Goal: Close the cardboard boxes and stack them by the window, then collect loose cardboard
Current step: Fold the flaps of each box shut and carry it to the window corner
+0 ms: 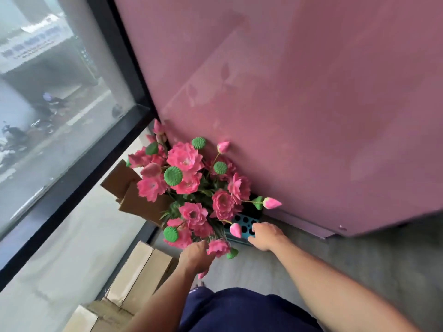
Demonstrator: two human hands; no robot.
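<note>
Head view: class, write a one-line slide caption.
Both hands, left hand and right hand, reach into pink lotus flowers beside cardboard boxes by the window.

Closed cardboard boxes (141, 269) lie side by side along the window (60, 97) — open brown box (134, 192) beyond, flaps raised.

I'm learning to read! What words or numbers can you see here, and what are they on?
Sign outside the window: there are dark letters, but too blurred to read.
Cardboard boxes: no print showing.
Pink wall: no writing.
Nothing else has words or numbers.
</note>
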